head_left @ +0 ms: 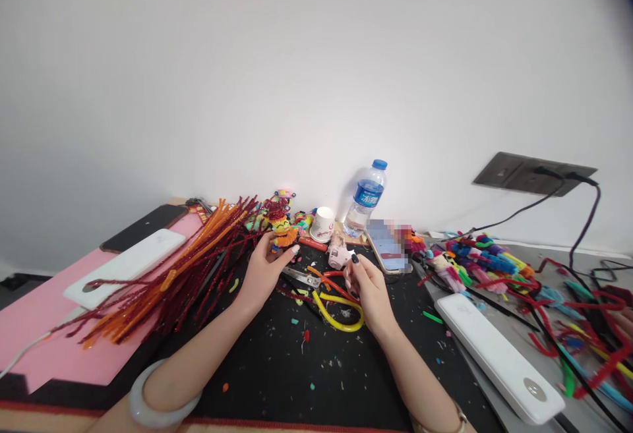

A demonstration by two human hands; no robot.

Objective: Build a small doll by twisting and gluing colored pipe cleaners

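Note:
My left hand is closed around a small pipe-cleaner doll with a smiling yellow face, a glittery red top and an orange collar. Its lower part is partly hidden by my fingers. My right hand is curled in a pinch beside a pale pink object, perhaps a glue gun; whatever the fingertips hold is too small to make out. Between both hands lies a cutting tool with metal jaws, and a yellow loop curves below it, near my right wrist.
Red and orange tinsel stems spread at the left by a white power bank. A paper cup, water bottle and phone stand or lie along the wall. Colourful pipe cleaners and another power bank occupy the right.

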